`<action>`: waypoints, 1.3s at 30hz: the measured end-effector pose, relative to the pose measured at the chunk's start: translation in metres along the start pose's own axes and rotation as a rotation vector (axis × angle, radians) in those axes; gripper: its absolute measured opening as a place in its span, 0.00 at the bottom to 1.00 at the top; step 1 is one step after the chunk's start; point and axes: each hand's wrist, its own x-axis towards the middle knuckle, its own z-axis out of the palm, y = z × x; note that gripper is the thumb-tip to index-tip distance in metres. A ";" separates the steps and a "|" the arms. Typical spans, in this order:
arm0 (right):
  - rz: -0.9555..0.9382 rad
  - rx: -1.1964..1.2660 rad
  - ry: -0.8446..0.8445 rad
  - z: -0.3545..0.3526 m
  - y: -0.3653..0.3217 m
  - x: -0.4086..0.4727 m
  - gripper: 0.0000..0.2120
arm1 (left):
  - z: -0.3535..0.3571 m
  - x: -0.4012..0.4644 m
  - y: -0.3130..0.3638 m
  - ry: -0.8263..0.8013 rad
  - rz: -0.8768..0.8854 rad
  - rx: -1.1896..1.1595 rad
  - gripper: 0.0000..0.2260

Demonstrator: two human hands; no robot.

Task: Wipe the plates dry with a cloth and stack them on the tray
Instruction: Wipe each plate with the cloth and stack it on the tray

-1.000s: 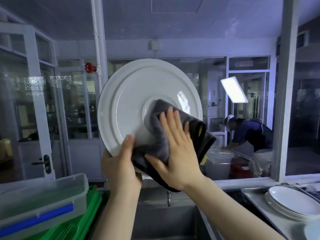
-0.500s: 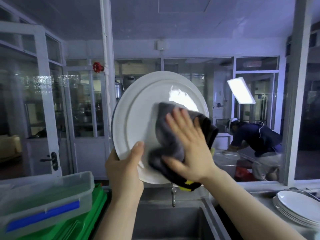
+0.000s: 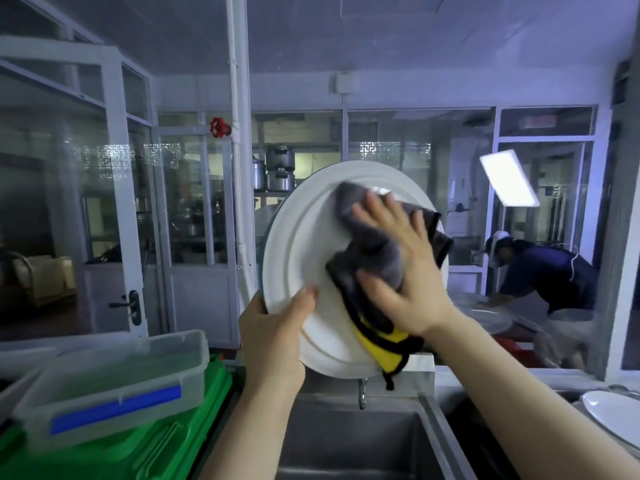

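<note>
Item: white dinner plate, round, ridged rim, underside facing the camera. Held upright and slightly tilted in the air above a stainless steel sink, in front of a glazed partition.

Grip: left hand holds the plate at its lower left edge, thumb lying across the near face, fingers curled behind the rim and hidden.

Cloth: grey microfibre cloth with yellow reverse and black edging, bunched against the upper right part of the plate; its yellow corner hangs below the plate's lower edge.

Right hand: flat on the cloth, fingers straight and spread, thumb out to the side, palm pressing the cloth against the plate.

Stack: white plates on a metal tray at far right, partly cut off by the frame edge.

Left of sink: clear plastic container with a blue clip, resting on green crates.

Fittings: tap spout below the plate; white vertical pipe with a red valve wheel.

Background: behind the glass, stacked metal pots on shelving, and a person in dark blue clothing bending over at right.
</note>
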 end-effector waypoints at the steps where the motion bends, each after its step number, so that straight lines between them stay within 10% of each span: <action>1: 0.127 0.056 0.051 0.000 0.000 0.003 0.34 | -0.001 0.001 -0.001 -0.012 -0.004 0.016 0.12; 16: -0.404 -0.185 -0.301 0.022 0.014 -0.067 0.32 | -0.014 0.011 -0.003 0.176 -0.080 -0.064 0.05; 24: 0.149 0.013 -0.129 0.017 0.024 -0.070 0.35 | -0.015 0.017 0.000 0.207 -0.100 -0.123 0.07; 33: -0.210 0.067 -0.278 0.043 0.004 -0.078 0.31 | -0.016 0.009 -0.004 0.223 -0.017 -0.021 0.07; 39: 0.452 0.330 0.069 0.040 0.033 -0.068 0.34 | -0.026 0.006 0.000 0.150 0.036 0.057 0.09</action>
